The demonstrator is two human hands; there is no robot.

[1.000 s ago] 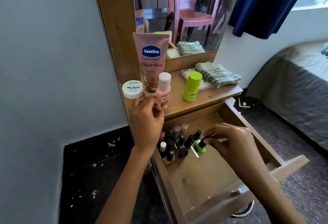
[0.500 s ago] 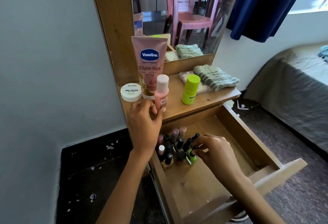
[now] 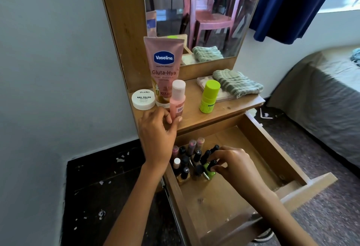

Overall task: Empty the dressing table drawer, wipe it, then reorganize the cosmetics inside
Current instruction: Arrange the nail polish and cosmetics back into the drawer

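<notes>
In the open drawer, the right hand has a pinching grip on the cap of a green nail polish bottle, set beside a cluster of dark-capped bottles. Farther back on the worktop, the left hand grips a pink bottle before the Vaseline tube

Bedroom in a home: wooden dressing table with a mirror reflecting a pink plastic chair, bed under a grey cover alongside, blue curtain at a window, lotion tube and cosmetics about.
</notes>
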